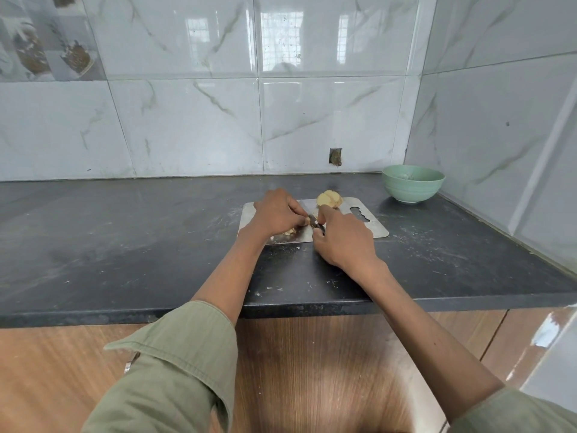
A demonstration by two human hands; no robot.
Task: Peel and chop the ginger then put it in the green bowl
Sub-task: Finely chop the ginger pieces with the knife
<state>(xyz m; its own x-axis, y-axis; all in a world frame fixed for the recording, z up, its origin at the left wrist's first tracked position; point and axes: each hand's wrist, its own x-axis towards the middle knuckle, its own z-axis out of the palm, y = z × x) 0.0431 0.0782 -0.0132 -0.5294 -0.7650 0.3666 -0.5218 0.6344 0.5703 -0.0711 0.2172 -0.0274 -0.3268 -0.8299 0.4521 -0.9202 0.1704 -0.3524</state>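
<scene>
— Spanning the whole width, what is the biggest thing?

— A dark stone counter (125, 245) against pale marbled wall tiles (187, 120), with wood-grain cabinet fronts (312, 370) below its edge. Olive-green sleeves (175, 364) reach in from the bottom.

— And on it?

— A flat metal cutting board (371, 228) lies right of centre. Well apart from it, in the back right corner, stands the green bowl (412, 182); I cannot make out anything definite inside.

— Where are the hands?

— Both are over the board, close together, fingertips almost meeting. The left hand (276, 214) is curled down, its fingers pinching a small ginger piece (304, 220) against the board. The right hand (343, 242) is clenched round the dark handle of a knife (317, 225), forefinger stretched forward along the top. Most of the blade is hidden between the hands.

— The rest of the ginger?

— A larger peeled ginger chunk (329, 199), pale yellow, sits at the board's far edge, just beyond the right forefinger and not touched by either hand. Small cut bits (288, 232) lie on the board under the left wrist, at the near edge.
</scene>
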